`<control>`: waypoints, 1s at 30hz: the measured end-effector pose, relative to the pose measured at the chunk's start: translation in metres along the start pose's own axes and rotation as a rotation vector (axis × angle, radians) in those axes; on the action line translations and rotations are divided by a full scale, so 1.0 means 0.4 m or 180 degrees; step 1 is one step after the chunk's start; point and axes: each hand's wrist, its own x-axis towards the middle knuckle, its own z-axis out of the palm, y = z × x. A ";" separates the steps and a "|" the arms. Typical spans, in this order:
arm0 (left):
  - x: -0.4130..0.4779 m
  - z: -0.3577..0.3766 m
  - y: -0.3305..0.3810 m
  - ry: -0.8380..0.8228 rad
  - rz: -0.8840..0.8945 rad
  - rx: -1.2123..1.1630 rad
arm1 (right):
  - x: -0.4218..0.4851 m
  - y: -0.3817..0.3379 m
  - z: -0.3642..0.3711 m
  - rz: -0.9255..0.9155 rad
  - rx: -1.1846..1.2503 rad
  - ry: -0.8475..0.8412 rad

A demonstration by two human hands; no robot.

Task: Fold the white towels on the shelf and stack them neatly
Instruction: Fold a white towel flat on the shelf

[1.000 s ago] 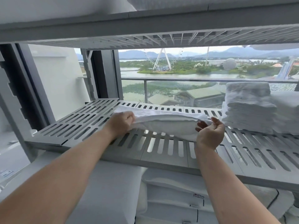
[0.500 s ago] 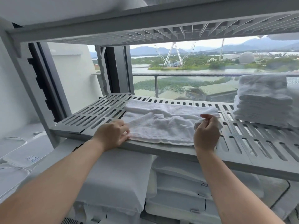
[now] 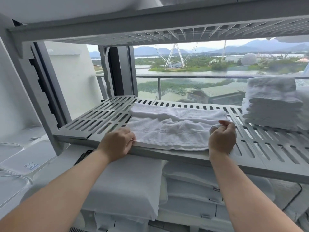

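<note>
Terrycloth, soft and limp, the white towel [image 3: 173,128] lies half-folded on the slotted shelf [image 3: 100,118], spanning between both grips. Left hand [image 3: 117,143] pinches its near-left corner; right hand [image 3: 222,138] clutches the right edge. Corners look the best holds; folded stack [image 3: 270,104] waits beyond the right grip.

We see a white towel [image 3: 173,127] of looped terry cloth, matt and nubbly, with a flatter woven band running along it near the front edge. The shelf [image 3: 103,118] under it looks like grey moulded plastic, slotted, smooth and matt, with a faint sheen on the ribs. At the right, the stack of folded towels [image 3: 270,104] has the same soft, fuzzy terry surface. Below the shelf, the pillows [image 3: 127,186] appear wrapped in smooth white cloth or clear film; we cannot tell which. The balcony railing [image 3: 192,77] beyond the glass looks like dull grey metal.
</note>
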 end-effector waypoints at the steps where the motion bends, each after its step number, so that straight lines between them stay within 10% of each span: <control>1: -0.002 0.002 -0.006 0.0055 -0.0018 -0.0079 | 0.003 0.003 0.001 0.0033 0.0031 0.0012; 20: 0.013 -0.034 -0.119 -0.0750 -0.0119 -0.1009 | 0.000 0.006 -0.006 -0.0087 -0.0398 0.0313; 30: 0.081 0.065 -0.051 -0.0148 -0.0240 -0.0088 | -0.001 0.010 0.015 -0.0082 -0.1275 -0.0774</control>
